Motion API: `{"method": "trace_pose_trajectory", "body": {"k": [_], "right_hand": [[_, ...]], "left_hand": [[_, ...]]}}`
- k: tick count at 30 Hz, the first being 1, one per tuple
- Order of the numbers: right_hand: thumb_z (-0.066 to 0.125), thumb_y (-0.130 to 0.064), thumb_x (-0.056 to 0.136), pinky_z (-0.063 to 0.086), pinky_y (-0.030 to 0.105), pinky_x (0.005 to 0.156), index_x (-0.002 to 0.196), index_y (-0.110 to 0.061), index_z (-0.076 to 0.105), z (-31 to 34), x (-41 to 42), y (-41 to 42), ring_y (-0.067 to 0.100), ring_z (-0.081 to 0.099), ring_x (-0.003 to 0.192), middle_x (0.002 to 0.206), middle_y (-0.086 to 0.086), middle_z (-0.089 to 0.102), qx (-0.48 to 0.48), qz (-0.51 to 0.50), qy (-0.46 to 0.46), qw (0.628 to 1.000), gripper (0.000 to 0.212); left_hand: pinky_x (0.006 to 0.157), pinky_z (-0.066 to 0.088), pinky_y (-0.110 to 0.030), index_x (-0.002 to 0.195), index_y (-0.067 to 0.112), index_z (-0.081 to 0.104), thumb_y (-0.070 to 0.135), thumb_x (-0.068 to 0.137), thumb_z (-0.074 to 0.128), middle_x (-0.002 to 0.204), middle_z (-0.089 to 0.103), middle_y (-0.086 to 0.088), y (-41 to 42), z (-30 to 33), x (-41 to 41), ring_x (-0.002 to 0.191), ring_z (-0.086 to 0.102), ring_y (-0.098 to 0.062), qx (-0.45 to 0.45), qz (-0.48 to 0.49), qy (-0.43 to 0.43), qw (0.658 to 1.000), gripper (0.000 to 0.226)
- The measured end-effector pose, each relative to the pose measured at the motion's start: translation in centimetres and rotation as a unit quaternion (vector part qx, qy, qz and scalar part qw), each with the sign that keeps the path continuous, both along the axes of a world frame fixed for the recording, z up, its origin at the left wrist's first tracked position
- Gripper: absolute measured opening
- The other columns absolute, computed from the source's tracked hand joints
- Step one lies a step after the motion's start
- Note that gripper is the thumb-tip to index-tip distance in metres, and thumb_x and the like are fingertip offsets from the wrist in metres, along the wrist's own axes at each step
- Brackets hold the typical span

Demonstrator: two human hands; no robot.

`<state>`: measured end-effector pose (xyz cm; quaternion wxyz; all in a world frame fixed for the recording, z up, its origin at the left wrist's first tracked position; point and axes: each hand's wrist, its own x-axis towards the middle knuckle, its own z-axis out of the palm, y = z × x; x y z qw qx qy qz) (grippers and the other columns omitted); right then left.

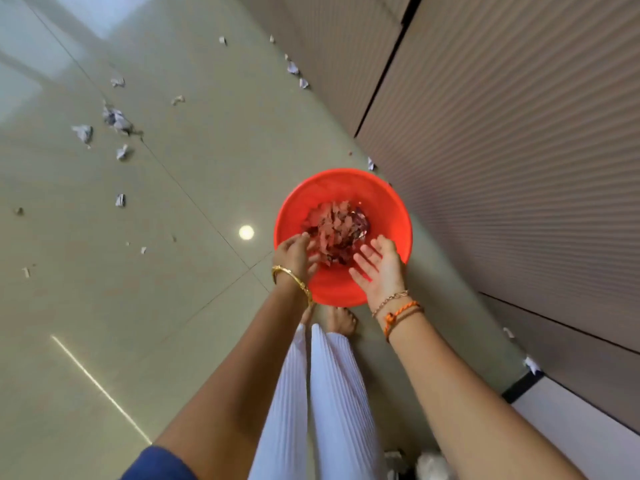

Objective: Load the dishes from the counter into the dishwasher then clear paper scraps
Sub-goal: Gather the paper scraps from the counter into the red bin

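**Both hands over the orange tub, scraps inside and scraps on the floor**

Right now you are looking straight down at an orange tub (343,188) standing on the glossy tiled floor (194,306), just beside the ribbed cabinet fronts (502,168). A heap of torn paper scraps (336,226) lies in the tub's bottom, tinted red by the plastic, with a shinier crumpled bit at its right side.

Your left hand (296,252) hangs over the near left rim, back upward, fingers bent down toward the heap; from this angle you cannot tell whether they pinch anything. A gold bangle (291,277) sits on that wrist. Your right hand (379,268) is over the near right rim, palm up and facing the left hand, fingers spread and relaxed, holding nothing. Thin chain and orange thread bracelets (400,308) circle that wrist.

More scraps are scattered on the floor: a loose cluster (116,119) well to the left of the tub, a few pieces (294,69) along the cabinet base farther away, and one (531,363) near the cabinet base at the right. Your bare feet (341,320) and white pleated trousers (332,393) show just behind the tub.
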<state>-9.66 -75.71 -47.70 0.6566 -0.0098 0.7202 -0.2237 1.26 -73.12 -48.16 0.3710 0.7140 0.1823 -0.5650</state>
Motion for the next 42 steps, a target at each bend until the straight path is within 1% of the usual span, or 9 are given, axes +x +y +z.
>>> {"method": "trace_pose_trajectory", "body": {"k": [3,10,14,20,25,31,35,39,42], "right_hand": [[0.041,-0.033,0.093,0.040,0.023,0.059,0.077,-0.022,0.052,4.6,-0.2,-0.3,0.007,0.054,0.070,0.078,-0.007,0.056,-0.034,-0.039,0.039,0.998,0.023],[0.041,-0.029,0.094,0.037,0.022,0.053,0.077,-0.022,0.054,24.2,1.0,-0.9,0.008,0.050,0.061,0.073,-0.005,0.056,-0.142,-0.164,0.017,0.976,0.022],[0.042,-0.024,0.094,0.038,0.022,0.052,0.077,-0.021,0.058,35.5,-1.1,0.7,0.009,0.050,0.059,0.070,-0.003,0.056,-0.257,-0.181,0.045,0.948,0.023],[0.046,-0.028,0.081,0.032,0.017,0.040,0.071,-0.016,0.058,47.2,-8.9,3.6,0.007,0.042,0.040,0.047,-0.008,0.055,-0.494,-0.263,0.160,0.813,0.020],[0.046,-0.032,0.078,0.035,0.019,0.041,0.074,-0.019,0.057,52.7,-18.5,2.5,0.007,0.043,0.044,0.054,-0.009,0.056,-0.626,-0.276,0.264,0.680,0.017],[0.056,-0.025,0.079,0.040,0.010,0.052,0.085,-0.023,0.060,53.5,-33.6,-0.6,0.000,0.053,0.067,0.081,-0.011,0.057,-0.559,-0.191,0.502,0.632,0.007],[0.059,-0.022,0.075,0.033,0.014,0.089,0.103,-0.014,0.065,52.7,-42.7,-1.2,0.022,0.053,0.105,0.110,0.007,0.059,-0.437,-0.046,0.668,0.601,0.029],[0.054,-0.004,0.086,0.015,0.038,0.114,0.130,-0.016,0.050,52.5,-48.0,-3.5,0.036,0.029,0.133,0.140,0.022,0.035,-0.336,0.121,0.628,0.692,0.046],[0.047,0.012,0.082,0.018,0.041,0.114,0.119,-0.008,0.060,51.2,-48.5,-5.2,0.035,0.044,0.123,0.127,0.019,0.052,-0.349,0.208,0.624,0.667,0.044]], "left_hand": [[0.031,0.029,-0.008,0.072,0.016,0.045,0.008,0.096,0.044,0.069,0.050,0.000,-0.1,5.3,-0.2,0.024,0.041,0.002,-0.005,-0.050,-0.020,0.999,0.025],[0.032,0.034,-0.009,0.069,0.015,0.049,0.008,0.094,0.047,0.033,0.052,0.009,-2.1,25.2,-1.6,0.026,0.044,0.000,-0.106,-0.128,-0.027,0.986,0.026],[0.048,0.040,-0.018,0.070,0.014,0.051,0.009,0.093,0.050,0.062,0.056,-0.001,-2.4,36.5,-5.1,0.052,0.050,-0.010,-0.222,-0.175,-0.035,0.958,0.023],[0.042,0.038,-0.011,0.069,0.018,0.055,0.009,0.090,0.055,0.054,0.057,0.008,-2.4,49.1,-12.2,0.054,0.050,-0.008,-0.394,-0.213,-0.019,0.894,0.023],[0.049,0.043,-0.013,0.075,0.016,0.058,0.010,0.091,0.052,0.057,0.059,0.011,-3.6,54.5,-20.9,0.053,0.054,-0.005,-0.493,-0.310,0.027,0.813,0.018],[0.048,0.044,-0.013,0.075,0.016,0.058,0.011,0.092,0.049,0.059,0.060,0.008,-8.3,55.7,-33.1,0.056,0.057,-0.008,-0.506,-0.293,0.060,0.809,0.020],[0.051,0.046,-0.015,0.078,0.015,0.058,0.013,0.092,0.049,0.069,0.062,0.003,-11.1,55.7,-40.6,0.062,0.060,-0.011,-0.451,-0.279,0.096,0.842,0.016],[0.062,0.045,-0.019,0.078,0.013,0.058,0.016,0.093,0.048,0.078,0.060,-0.002,-12.6,55.8,-45.2,0.070,0.059,-0.014,-0.399,-0.272,0.154,0.862,0.018],[0.062,0.047,-0.019,0.080,0.012,0.058,0.020,0.094,0.046,0.079,0.062,-0.002,-13.4,55.4,-45.4,0.068,0.062,-0.013,-0.389,-0.261,0.180,0.865,0.020]]}}
